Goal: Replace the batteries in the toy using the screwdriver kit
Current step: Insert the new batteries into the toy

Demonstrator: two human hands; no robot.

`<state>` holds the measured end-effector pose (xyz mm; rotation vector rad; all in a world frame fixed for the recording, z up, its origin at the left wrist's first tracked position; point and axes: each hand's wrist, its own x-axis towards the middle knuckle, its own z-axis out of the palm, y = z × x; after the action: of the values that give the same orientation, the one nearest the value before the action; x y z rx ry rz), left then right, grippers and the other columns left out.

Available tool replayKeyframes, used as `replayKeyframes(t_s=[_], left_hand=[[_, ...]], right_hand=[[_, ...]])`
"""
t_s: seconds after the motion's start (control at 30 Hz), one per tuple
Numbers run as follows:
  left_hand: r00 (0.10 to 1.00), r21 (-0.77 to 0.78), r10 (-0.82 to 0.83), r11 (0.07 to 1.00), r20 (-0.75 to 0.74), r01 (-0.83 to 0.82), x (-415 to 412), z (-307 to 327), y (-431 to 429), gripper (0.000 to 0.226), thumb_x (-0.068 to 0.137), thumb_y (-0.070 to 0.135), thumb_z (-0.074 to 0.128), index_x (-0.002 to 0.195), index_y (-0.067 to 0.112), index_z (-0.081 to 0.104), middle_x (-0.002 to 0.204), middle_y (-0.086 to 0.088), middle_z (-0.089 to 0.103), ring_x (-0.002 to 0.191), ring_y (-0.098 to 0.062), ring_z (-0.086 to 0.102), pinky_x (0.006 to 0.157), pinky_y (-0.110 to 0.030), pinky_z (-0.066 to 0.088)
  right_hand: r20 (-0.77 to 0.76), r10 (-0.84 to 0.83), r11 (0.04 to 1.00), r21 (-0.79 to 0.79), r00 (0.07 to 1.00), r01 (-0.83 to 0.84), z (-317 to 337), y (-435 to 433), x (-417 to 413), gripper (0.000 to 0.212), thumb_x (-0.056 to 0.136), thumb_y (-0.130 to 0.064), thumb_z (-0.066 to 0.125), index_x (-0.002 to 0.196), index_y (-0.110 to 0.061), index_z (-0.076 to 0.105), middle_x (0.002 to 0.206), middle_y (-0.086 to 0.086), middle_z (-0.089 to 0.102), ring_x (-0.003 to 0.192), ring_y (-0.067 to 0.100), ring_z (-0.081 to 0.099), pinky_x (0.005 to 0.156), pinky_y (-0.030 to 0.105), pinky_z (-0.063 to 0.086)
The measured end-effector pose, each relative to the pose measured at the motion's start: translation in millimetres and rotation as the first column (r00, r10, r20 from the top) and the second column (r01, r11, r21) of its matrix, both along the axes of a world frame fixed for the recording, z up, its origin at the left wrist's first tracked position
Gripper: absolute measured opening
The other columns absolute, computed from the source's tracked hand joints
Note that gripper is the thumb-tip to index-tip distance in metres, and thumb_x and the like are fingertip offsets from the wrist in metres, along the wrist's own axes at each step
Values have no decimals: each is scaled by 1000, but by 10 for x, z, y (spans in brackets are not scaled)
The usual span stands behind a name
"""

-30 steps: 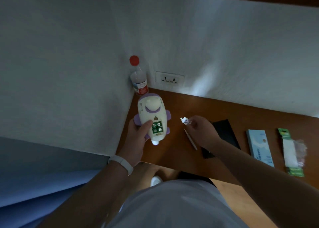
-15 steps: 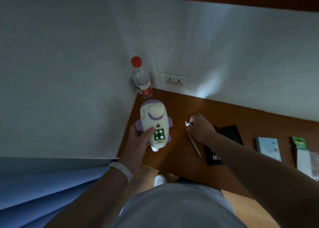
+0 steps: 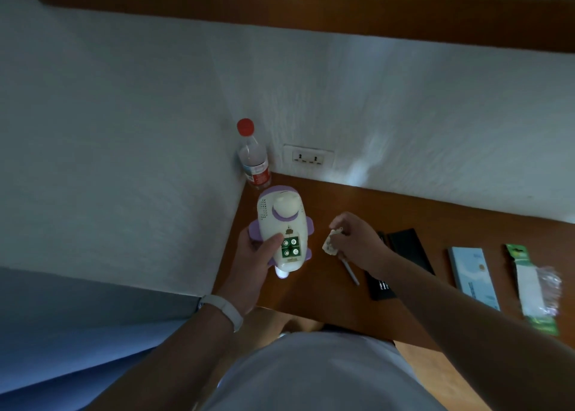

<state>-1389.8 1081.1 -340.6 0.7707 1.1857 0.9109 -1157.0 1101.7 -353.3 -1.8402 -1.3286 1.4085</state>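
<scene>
My left hand grips a white and purple toy above the left end of the wooden desk. The toy's battery bay is uncovered and shows several green batteries end-on; my thumb rests at its left edge. To the right, my right hand pinches a small white battery cover by its upper end. A slim silver screwdriver lies on the desk under that hand. The black screwdriver kit case lies open behind my right wrist, partly hidden.
A water bottle with a red cap stands in the wall corner beside a double socket. A light blue box and a green battery pack with torn plastic lie at the right. The desk's front edge runs just above my lap.
The camera has tilted, so everything sits lower in view. My right hand has turned and now shows the white cover hanging from its fingers. The toy stays in my left hand.
</scene>
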Motion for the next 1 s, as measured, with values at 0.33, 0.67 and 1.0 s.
replayKeyframes(t_s=[0.33,0.67,1.0], left_hand=[[999,34,-51,998,17,50,-126,151,-174,68,81,35,80,140,19,50,128,-7,69,116,-27,68,97,-49,56],[997,58,-70,996,19,69,-194,213,-284,75,65,49,83,131,27,54,122,2,73,113,-22,70,91,-43,58],[1000,90,-29,996,11,28,-1,343,-449,90,61,48,83,138,17,49,124,-1,71,110,-19,71,84,-31,60]], right_hand=[[-298,-179,981,17,938,193,545,-471,-281,8,93,-11,64,89,-17,67,80,4,75,70,16,73,63,22,56],[-540,-189,979,-43,820,198,738,-861,-357,33,73,-14,79,104,-20,72,104,8,75,99,23,71,82,28,58],[-192,-35,980,188,981,72,937,-1054,-248,12,99,-25,57,99,-28,69,81,-2,76,74,9,71,63,15,53]])
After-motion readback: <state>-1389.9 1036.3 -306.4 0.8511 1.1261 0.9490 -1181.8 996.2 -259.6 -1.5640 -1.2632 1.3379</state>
